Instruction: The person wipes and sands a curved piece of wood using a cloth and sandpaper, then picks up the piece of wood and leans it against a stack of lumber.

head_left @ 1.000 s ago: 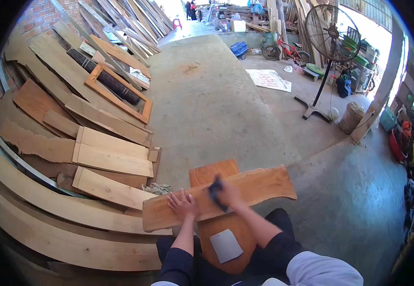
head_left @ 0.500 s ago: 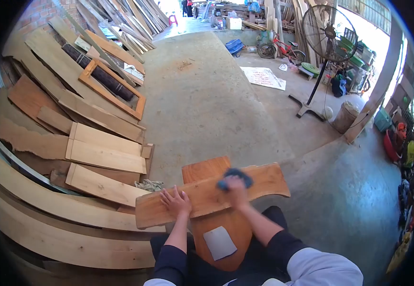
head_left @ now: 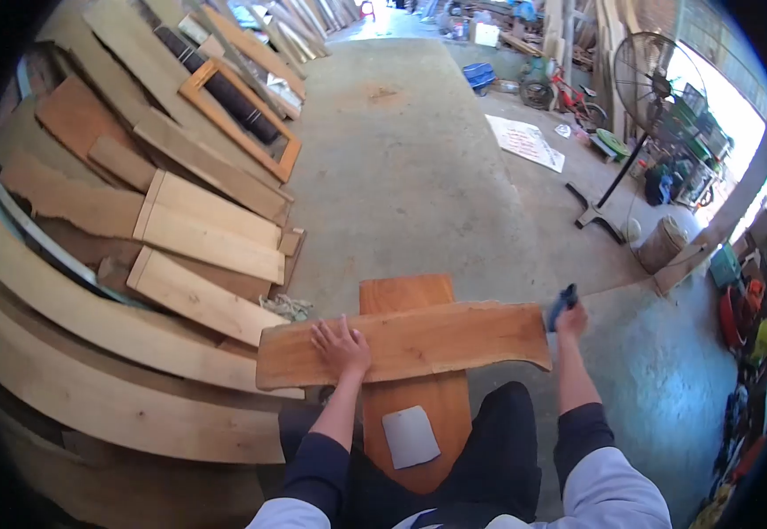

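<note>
While left hand (head_left: 344,347) lies spread on live-edge board (head_left: 454,339) set crosswise over worktop (head_left: 456,414), right hand (head_left: 571,319) grips dark blue cloth (head_left: 561,306) by board's right end; face looks even, coverage seems well along, leftover spots unreadable, grey sheet (head_left: 411,436) toward worktop's near edge.

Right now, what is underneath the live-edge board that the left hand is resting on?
What looks like one reddish-brown wooden plank runs crosswise beneath the live-edge board, showing past both long edges. Its middle is covered, so anything between cannot be seen.
</note>
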`<state>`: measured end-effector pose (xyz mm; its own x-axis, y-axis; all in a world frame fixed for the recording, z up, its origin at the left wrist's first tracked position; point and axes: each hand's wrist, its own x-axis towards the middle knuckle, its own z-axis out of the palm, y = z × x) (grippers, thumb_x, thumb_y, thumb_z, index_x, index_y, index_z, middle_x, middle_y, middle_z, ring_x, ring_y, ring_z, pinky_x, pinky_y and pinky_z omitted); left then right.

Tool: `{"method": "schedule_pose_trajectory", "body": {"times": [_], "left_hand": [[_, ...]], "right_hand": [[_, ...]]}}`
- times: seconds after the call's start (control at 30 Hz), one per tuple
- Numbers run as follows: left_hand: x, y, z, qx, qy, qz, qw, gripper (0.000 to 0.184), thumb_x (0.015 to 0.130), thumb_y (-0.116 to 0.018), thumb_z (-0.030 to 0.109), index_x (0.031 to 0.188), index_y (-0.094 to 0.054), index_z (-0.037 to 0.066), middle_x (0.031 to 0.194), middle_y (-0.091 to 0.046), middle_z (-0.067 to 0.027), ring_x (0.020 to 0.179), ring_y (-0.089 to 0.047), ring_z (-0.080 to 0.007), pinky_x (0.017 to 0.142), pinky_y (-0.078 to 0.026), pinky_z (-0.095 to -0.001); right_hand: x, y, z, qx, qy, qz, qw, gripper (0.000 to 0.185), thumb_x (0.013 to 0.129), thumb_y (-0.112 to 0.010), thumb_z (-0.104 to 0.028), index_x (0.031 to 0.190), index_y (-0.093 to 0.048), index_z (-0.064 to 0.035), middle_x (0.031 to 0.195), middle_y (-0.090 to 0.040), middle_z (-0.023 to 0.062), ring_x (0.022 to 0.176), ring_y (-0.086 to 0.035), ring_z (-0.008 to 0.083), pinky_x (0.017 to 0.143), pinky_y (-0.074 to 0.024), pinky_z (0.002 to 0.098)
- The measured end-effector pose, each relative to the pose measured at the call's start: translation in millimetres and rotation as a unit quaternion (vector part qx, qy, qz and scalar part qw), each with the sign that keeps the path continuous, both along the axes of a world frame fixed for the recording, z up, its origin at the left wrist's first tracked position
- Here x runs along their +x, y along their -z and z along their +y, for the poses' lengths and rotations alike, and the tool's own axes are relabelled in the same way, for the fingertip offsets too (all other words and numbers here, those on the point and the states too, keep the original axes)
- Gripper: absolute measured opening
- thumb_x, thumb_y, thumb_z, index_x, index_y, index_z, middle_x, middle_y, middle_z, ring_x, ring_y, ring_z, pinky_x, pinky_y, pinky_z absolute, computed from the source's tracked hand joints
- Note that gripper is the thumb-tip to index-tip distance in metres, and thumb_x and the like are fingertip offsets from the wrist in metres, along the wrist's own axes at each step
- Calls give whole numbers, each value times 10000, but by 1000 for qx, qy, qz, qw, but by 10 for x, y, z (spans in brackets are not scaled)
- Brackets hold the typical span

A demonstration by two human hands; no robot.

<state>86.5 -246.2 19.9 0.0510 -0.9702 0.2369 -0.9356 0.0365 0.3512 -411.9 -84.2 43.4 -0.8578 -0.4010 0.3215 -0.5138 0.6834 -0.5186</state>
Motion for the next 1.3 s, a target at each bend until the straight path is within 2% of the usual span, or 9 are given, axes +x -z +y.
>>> {"method": "schedule_pose_trajectory", "body": {"times": [0.1, 0.17, 0.3, 0.37, 0.47, 0.87, 0.97, 1.1, 1.3], "left_hand": [[16, 72, 33, -15, -5, -1, 1000, 520, 949, -521, 342, 1439, -533, 171, 1566, -323, -279, 1492, -213, -458, 1220, -137, -583], [1, 70, 10, -23, 2, 0, 1000, 527, 944, -528, 345, 1443, -531, 176, 1567, -325, -276, 1492, -214, -459, 1220, -137, -581], [24, 129, -20, -27, 6, -12, 1000, 528, 939, -529, 351, 1441, -538, 188, 1562, -338, -271, 1488, -224, -464, 1218, -143, -581], [26, 147, -28, -30, 8, -11, 999, 513, 945, -514, 353, 1431, -548, 190, 1557, -346, -272, 1479, -235, -477, 1212, -154, -590], [20, 151, -25, -27, 7, -7, 1000, 507, 947, -512, 344, 1430, -549, 196, 1565, -338, -266, 1485, -222, -473, 1212, -151, -589], [18, 133, -12, -30, 9, -19, 999, 522, 957, -510, 365, 1451, -527, 196, 1570, -328, -271, 1491, -216, -463, 1214, -139, -586], [15, 141, -13, -31, 7, -21, 999, 528, 959, -511, 366, 1464, -515, 211, 1567, -335, -269, 1487, -226, -464, 1212, -144, -586], [40, 157, -37, -10, 12, -15, 1000, 538, 965, -510, 378, 1484, -494, 238, 1572, -337, -262, 1484, -239, -463, 1211, -152, -585], [43, 193, -31, -16, 12, -21, 1000, 536, 969, -508, 384, 1481, -491, 228, 1575, -335, -261, 1488, -231, -465, 1209, -161, -591]], "right_hand": [[111, -13, -210, -95, -209, 104, 968, 277, 890, -620, -157, 1137, -725, -88, 1127, -716, 181, 1055, -683, 354, 907, -548, 445], [702, 121, -622, 151, -178, -108, 966, 323, 854, -657, -99, 1170, -723, -104, 1084, -735, 155, 1028, -705, 345, 887, -560, 435], [2504, -348, -997, -112, -510, -89, 848, 338, 848, -618, -18, 1155, -723, -113, 1118, -728, 143, 1065, -684, 330, 918, -536, 394], [3004, -255, -1058, -12, -603, -115, 790, 351, 831, -626, -32, 1163, -715, -106, 1167, -719, 123, 1120, -668, 311, 956, -522, 399], [3057, -221, -866, 31, -671, 65, 738, 393, 824, -631, -46, 1205, -692, -118, 1254, -689, 95, 1203, -629, 293, 1013, -493, 400], [1200, -88, -239, 61, -296, 80, 950, 323, 825, -692, -127, 1145, -687, -80, 1118, -709, 164, 998, -662, 385, 897, -517, 486], [2289, -34, -701, -115, -480, -86, 866, 271, 850, -638, -92, 1113, -702, -109, 1021, -718, 151, 979, -666, 355, 831, -512, 448], [3395, -69, -656, 100, -655, 19, 749, 538, 803, -682, -49, 1317, -628, -196, 1398, -596, 75, 1367, -489, 306, 1140, -370, 504], [1972, -103, -91, 121, -636, 135, 750, 566, 808, -633, -14, 1343, -614, -199, 1446, -562, 61, 1406, -453, 308, 1157, -387, 464]]}}
